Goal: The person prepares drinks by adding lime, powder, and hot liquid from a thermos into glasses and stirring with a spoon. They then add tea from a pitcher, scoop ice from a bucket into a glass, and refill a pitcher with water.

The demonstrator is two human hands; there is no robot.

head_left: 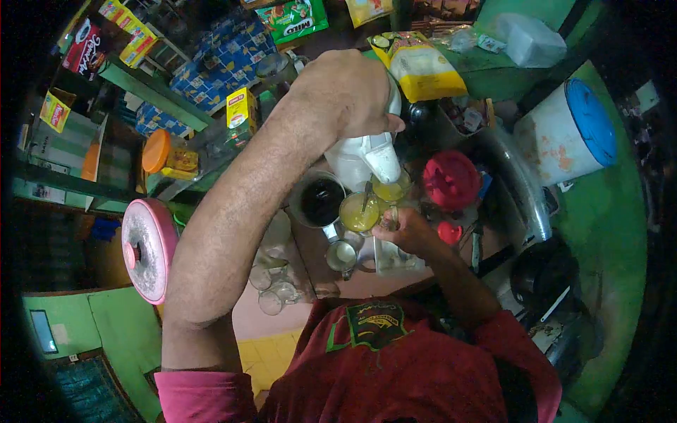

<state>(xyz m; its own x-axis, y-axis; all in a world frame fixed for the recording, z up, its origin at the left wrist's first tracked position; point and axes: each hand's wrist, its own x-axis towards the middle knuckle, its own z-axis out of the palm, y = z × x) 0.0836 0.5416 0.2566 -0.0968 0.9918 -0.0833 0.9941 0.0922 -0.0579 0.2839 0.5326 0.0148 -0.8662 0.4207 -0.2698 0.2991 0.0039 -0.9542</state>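
My left hand (pixel 345 92) is wrapped round the top of a white plastic pitcher (pixel 349 161), its fingers mostly hidden behind it. The pitcher's spout points down over a second glass of yellow drink (pixel 392 189); I cannot tell whether liquid is flowing. My right hand (pixel 407 233) grips the handle of a glass mug (pixel 358 213) filled with yellow drink, with a spoon standing in it. Left of the mug is a metal pot (pixel 300 204) of dark liquid. A metal cup (pixel 341 256) sits just below.
A red lidded container (pixel 451 180) and a small red lid (pixel 449 233) lie to the right. Beyond stands a white bucket (pixel 550 141) with a blue lid. Empty glasses (pixel 276 296) are at lower left, near a pink round lid (pixel 149 250). A yellow packet (pixel 423 67) lies at the back.
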